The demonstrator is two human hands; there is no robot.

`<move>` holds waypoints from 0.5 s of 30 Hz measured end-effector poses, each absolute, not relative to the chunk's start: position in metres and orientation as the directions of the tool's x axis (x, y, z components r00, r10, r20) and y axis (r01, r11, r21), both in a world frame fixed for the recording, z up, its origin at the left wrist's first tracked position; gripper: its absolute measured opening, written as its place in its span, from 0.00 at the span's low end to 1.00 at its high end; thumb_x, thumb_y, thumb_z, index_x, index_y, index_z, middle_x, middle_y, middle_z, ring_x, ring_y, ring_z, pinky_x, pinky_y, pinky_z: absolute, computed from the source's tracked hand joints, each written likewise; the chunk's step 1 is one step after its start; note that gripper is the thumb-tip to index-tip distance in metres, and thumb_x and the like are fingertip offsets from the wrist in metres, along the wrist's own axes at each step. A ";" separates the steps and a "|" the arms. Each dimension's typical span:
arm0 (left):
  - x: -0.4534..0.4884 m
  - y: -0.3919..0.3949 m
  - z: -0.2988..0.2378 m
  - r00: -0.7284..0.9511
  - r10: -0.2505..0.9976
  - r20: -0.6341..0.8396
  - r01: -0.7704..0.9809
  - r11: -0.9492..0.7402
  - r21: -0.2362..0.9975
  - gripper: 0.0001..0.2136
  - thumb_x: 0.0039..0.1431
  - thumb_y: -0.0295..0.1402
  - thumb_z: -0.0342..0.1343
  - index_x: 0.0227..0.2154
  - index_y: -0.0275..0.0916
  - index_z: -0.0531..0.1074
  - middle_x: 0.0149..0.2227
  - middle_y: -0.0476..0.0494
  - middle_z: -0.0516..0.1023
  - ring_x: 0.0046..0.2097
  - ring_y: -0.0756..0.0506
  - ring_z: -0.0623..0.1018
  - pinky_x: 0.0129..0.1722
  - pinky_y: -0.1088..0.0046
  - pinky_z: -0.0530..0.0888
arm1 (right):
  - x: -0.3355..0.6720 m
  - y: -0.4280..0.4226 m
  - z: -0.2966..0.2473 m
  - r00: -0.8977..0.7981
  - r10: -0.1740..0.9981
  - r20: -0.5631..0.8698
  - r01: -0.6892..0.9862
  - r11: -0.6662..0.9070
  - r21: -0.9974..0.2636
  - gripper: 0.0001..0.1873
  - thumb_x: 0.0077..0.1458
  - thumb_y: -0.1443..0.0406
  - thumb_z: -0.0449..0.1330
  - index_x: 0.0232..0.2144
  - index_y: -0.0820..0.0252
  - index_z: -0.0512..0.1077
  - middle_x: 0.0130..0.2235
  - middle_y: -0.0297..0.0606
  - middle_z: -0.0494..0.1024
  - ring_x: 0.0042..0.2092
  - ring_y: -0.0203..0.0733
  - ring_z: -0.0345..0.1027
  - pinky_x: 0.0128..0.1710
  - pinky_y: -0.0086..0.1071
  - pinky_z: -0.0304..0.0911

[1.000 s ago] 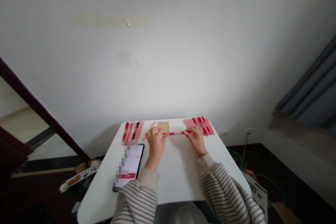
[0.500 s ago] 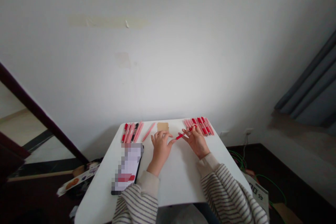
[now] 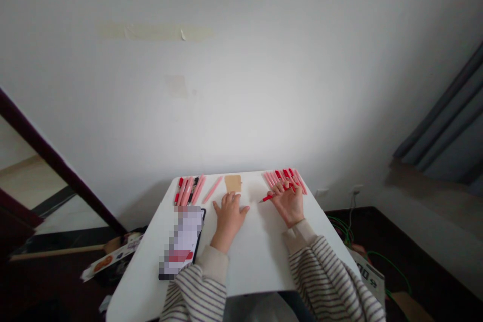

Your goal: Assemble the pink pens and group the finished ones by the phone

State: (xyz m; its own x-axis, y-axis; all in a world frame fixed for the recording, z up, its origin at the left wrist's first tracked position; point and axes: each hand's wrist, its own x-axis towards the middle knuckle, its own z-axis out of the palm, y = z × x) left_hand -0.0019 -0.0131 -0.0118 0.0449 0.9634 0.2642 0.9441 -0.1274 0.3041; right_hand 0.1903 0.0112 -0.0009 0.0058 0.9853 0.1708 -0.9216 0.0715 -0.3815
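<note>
My left hand [image 3: 230,216] lies palm down with its fingers spread, just below a tan square of card or paper [image 3: 233,183]. Nothing is in it. My right hand [image 3: 290,206], palm turned up, grips a red pen [image 3: 267,198] whose tip points left and slightly down. Part of that pen is hidden by the fingers. Behind this hand lies a row of pink and red pens [image 3: 268,179]. At the left is another group of pink, red and black pens [image 3: 184,190]. A single pink pen [image 3: 213,189] rests slanted between that group and the tan square.
A phone [image 3: 184,241], its screen blurred out, lies left of my left forearm on the white table [image 3: 256,266]. The table's far edge meets a pale wall [image 3: 241,85]. Green cables [image 3: 341,226] and printed boxes are on the floor at the right.
My left hand has let go of the red pen and now lies flat on the table. My right hand has turned palm up, keeping the pen, whose tip is now bare.
</note>
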 end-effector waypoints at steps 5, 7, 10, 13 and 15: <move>-0.003 -0.012 -0.011 0.049 0.952 0.303 0.945 -0.142 0.295 0.16 0.58 0.37 0.53 0.49 0.44 0.68 0.56 0.39 0.70 0.60 0.38 0.65 0.60 0.36 0.54 | 0.190 0.010 0.000 0.031 0.986 0.164 -0.851 0.111 -0.513 0.16 0.57 0.52 0.52 0.23 0.54 0.61 0.23 0.27 0.60 0.25 0.34 0.54 0.31 0.34 0.60; -0.004 -0.011 -0.012 0.051 0.939 0.339 0.945 -0.155 0.287 0.16 0.57 0.35 0.54 0.49 0.43 0.68 0.55 0.39 0.70 0.60 0.38 0.64 0.60 0.39 0.56 | 0.190 0.010 0.001 0.059 0.985 0.165 -0.784 0.148 -0.602 0.19 0.57 0.47 0.50 0.24 0.53 0.63 0.23 0.29 0.62 0.25 0.36 0.55 0.32 0.36 0.61; -0.005 -0.008 -0.014 0.059 0.928 0.368 0.948 -0.168 0.271 0.18 0.57 0.35 0.53 0.52 0.43 0.66 0.57 0.37 0.68 0.61 0.38 0.63 0.60 0.41 0.57 | 0.190 0.010 0.000 0.095 0.980 0.173 -0.684 0.191 -0.704 0.22 0.56 0.43 0.48 0.27 0.51 0.67 0.26 0.31 0.67 0.28 0.38 0.59 0.34 0.38 0.63; -0.006 -0.006 -0.018 0.061 0.931 0.360 0.952 -0.162 0.259 0.19 0.59 0.36 0.51 0.53 0.43 0.65 0.58 0.36 0.67 0.62 0.36 0.61 0.59 0.40 0.57 | 0.191 0.012 -0.003 0.089 0.980 0.180 -0.660 0.194 -0.726 0.19 0.56 0.45 0.52 0.32 0.50 0.71 0.29 0.32 0.70 0.30 0.38 0.62 0.37 0.39 0.65; -0.007 -0.006 -0.018 0.067 0.931 0.358 0.952 -0.167 0.255 0.19 0.59 0.37 0.51 0.53 0.42 0.66 0.57 0.37 0.68 0.61 0.36 0.62 0.59 0.41 0.57 | 0.191 0.014 -0.006 0.077 0.983 0.169 -0.682 0.176 -0.710 0.15 0.55 0.48 0.56 0.35 0.49 0.72 0.31 0.32 0.71 0.31 0.36 0.63 0.40 0.40 0.66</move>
